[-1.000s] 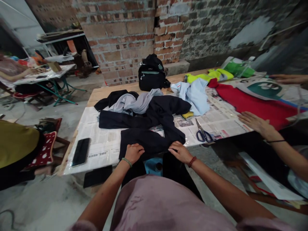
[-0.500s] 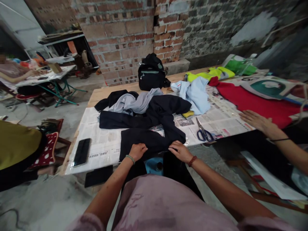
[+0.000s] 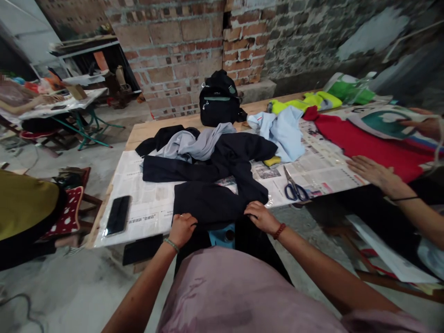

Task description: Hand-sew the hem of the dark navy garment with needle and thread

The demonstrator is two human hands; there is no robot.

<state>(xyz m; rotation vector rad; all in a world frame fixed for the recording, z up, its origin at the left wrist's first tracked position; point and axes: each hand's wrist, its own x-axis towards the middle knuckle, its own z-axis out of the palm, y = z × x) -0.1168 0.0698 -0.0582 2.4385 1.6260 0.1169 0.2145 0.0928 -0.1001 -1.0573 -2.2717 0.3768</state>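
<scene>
A dark navy garment lies partly flattened at the table's near edge, its rest bunched farther back. My left hand is closed on its near left corner, fingers curled over the edge. Farther right, my right hand pinches the same near edge, thumb and fingers together. Behind the flat part are a rumpled grey cloth and more dark folds. Dark-handled scissors rest on the newspaper to the right of my right hand. A black phone lies to the left of my left hand.
The table is covered with newspaper under clear plastic. A black backpack and a light blue cloth are at the back. At right, a co-worker's hand lies by a red cloth, near a green-and-white iron.
My left hand has slid left and toward me along the garment's near edge to its corner. My right hand has barely moved. The co-worker's other hand has come further into view at the iron.
</scene>
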